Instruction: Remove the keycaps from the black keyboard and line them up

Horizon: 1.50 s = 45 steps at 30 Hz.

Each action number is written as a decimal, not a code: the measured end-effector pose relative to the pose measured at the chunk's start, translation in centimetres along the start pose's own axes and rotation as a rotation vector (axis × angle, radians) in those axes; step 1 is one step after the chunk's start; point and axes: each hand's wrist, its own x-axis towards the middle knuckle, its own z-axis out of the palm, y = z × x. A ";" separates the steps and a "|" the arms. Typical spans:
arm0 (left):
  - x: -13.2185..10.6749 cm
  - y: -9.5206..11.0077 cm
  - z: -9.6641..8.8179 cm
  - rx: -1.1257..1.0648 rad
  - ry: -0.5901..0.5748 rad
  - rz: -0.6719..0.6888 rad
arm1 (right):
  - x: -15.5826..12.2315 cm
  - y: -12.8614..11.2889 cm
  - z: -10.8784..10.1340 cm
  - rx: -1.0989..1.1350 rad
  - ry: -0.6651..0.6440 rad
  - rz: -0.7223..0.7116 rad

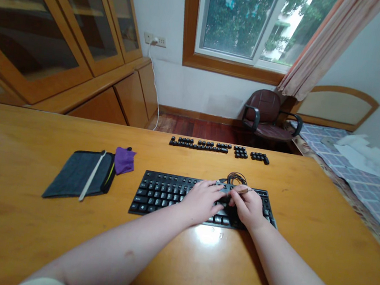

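A black keyboard (161,194) lies on the wooden desk (12,169) in front of me. My left hand (201,200) rests on its middle keys, fingers curled and pressed down. My right hand (249,206) is beside it on the right part of the keyboard, pinching a thin light-coloured tool (244,189) whose tip points at the keys between my hands. A coil of dark cable (237,178) sits just behind the keyboard. Rows of loose black keycaps (219,148) lie near the desk's far edge.
A dark grey pouch (77,175) with a white stick (92,176) on it lies left of the keyboard, with a purple cloth (124,160) at its corner. Cabinets stand at the left, a maroon chair (267,115) under the window, a bed (359,171) at the right.
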 end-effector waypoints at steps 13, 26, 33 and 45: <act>0.0 -0.1 0.2 -0.001 -0.010 -0.010 | -0.2 -0.2 0.3 0.004 0.074 0.077; 0.0 -0.1 0.3 -0.019 0.012 -0.011 | -0.6 0.4 0.6 0.012 0.116 0.177; 0.1 -0.1 0.1 -0.019 0.011 -0.011 | -0.7 0.4 0.7 0.050 0.144 0.202; 0.2 -0.2 0.1 -0.024 0.015 -0.014 | -0.2 0.9 0.3 0.225 0.334 0.314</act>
